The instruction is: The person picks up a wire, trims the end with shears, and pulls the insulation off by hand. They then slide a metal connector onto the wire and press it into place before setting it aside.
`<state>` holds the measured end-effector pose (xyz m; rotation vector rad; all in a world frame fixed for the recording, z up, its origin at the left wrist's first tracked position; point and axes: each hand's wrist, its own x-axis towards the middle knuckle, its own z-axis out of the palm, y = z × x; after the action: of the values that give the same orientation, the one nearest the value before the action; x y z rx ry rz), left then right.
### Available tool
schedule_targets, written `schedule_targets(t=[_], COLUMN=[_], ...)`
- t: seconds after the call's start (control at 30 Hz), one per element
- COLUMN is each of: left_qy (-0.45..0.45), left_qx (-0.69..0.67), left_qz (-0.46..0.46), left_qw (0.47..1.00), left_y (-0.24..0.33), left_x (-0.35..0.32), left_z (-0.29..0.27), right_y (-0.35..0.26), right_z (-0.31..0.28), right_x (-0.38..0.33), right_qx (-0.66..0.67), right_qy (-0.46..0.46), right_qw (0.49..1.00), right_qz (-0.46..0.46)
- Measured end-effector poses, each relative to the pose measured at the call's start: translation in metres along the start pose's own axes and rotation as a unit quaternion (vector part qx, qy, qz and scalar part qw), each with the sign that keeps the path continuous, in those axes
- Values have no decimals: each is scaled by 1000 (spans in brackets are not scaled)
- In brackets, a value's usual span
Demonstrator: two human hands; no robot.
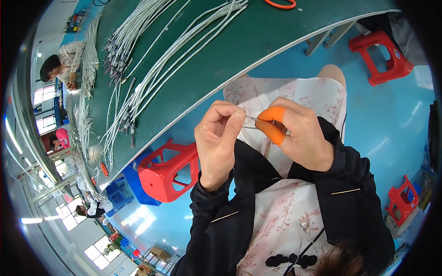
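Observation:
Above my lap, my left hand [218, 138] pinches a thin greyish wire [250, 118] between thumb and forefinger. Facing it, my right hand [304, 135] grips the same wire with thumb and forefinger, both wearing orange finger cots [272, 124]. Only a short length shows between the fingertips; a second thin strand runs just below it, and whether the two are joined I cannot tell. On the green table [207, 69] beyond my hands lie white cables [179, 55] in loose bundles. Many of their ends carry small grey connectors [120, 57] with fine coloured wires.
Orange-handled scissors [282, 4] lie at the table's far edge, and another orange handle [104, 169] at its left end. A red stool [168, 172] stands by blue bins [138, 184] under the table edge. More red stools [384, 57] are at right. A co-worker [64, 64] sits across the table.

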<state>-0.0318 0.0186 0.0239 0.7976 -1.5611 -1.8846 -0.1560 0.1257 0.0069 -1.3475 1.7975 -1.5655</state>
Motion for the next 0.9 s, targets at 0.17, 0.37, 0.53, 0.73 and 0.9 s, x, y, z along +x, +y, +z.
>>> schedule_targets(t=[0.17,0.37,0.53,0.73,0.9], left_qy=[19,-5,-38,-57,-35], left_qx=[-18,-17,3,14,-38], left_qz=[54,6,-32,-20,-51], left_qw=[998,1000,999,998,997], left_y=[3,2,5,0,-5], left_x=[5,0,-3,-6,-9], left_z=[-11,-8,-7,-10,-6], right_y=[-2,-5,-3,-4,-3], right_z=[-3,-3,-3,0,0], right_x=[-2,-3,-2,-3,-4], right_qx=[50,59,37,1,-64], right_qy=[-1,7,7,20,19], right_qw=[998,996,998,999,998], right_qz=[49,63,44,43,9])
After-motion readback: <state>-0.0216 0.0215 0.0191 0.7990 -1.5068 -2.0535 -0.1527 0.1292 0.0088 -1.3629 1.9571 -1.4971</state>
